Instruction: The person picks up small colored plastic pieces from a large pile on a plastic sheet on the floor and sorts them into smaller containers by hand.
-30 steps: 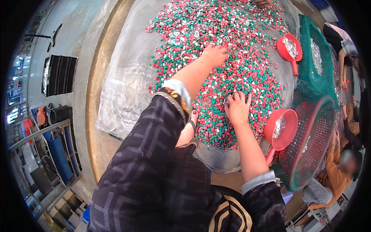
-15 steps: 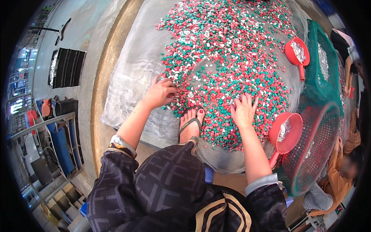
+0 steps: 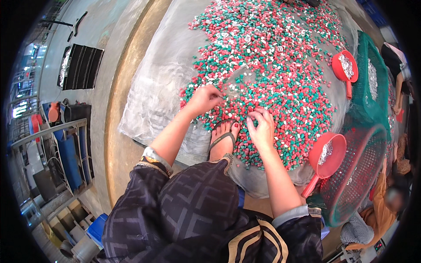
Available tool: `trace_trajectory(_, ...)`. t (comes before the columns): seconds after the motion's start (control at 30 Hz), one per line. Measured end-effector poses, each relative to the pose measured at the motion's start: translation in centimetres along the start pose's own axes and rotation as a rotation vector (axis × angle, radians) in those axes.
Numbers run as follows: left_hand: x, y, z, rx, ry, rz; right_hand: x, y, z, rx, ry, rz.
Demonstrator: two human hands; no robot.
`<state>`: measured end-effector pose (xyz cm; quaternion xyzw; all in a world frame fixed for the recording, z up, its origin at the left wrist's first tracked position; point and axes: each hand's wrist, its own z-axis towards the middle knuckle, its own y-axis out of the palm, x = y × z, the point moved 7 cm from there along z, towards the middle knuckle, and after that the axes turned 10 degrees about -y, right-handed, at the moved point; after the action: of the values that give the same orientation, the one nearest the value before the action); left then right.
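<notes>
Red, green and white pebble-like pieces [image 3: 289,101] lie in a wide loose spread on translucent sheeting [image 3: 153,87]. Small white flat parts with slots [image 3: 247,38] are scattered among them. My left hand [image 3: 204,101] is just over the left edge of the spread, fingers curled into a pinch; whatever they hold, if anything, is too small to make out. Nearer the middle, my right hand [image 3: 263,130] hovers low over the pieces, its fingers apart and nothing visible in them. My sandalled foot [image 3: 223,138] rests between the two hands, at the spread's near edge.
Two red long-handled scoops [image 3: 333,164], [image 3: 343,65] holding silvery-white parts stand on the right. Beside them are a large red-green mesh basket [image 3: 355,175] and a green basket [image 3: 364,96]. Other people sit at far right, one in an orange-brown top [image 3: 377,215]. A black ridged crate [image 3: 83,65] lies left.
My left hand has lifted slightly and its fingers have drawn into a pinch. My right hand has moved left, toward the foot. The whole view has shifted a little.
</notes>
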<state>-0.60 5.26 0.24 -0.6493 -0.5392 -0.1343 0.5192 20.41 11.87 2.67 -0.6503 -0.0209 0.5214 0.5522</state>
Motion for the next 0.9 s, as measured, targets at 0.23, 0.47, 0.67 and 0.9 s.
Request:
trace_trajectory(0.23,0.8,-2.4,-2.6,-0.126,-0.039,-0.317,0.9,6.2,-2.2,-0.094,0.833,1.330)
trace_trajectory(0.47,-0.8,-3.2,-0.3,0.320,-0.039,0.319,0.0,8.9,-2.9,-0.120,1.053,1.509)
trace_trajectory(0.67,-2.8,-2.3,0.7,0.244,0.032,0.214,-0.6,8.2,-2.3,-0.138,0.998,1.388)
trace_trajectory(0.9,-4.7,-1.3,-1.8,-0.217,-0.203,-0.762,0.0,9.2,-3.1,-0.109,0.970,1.360)
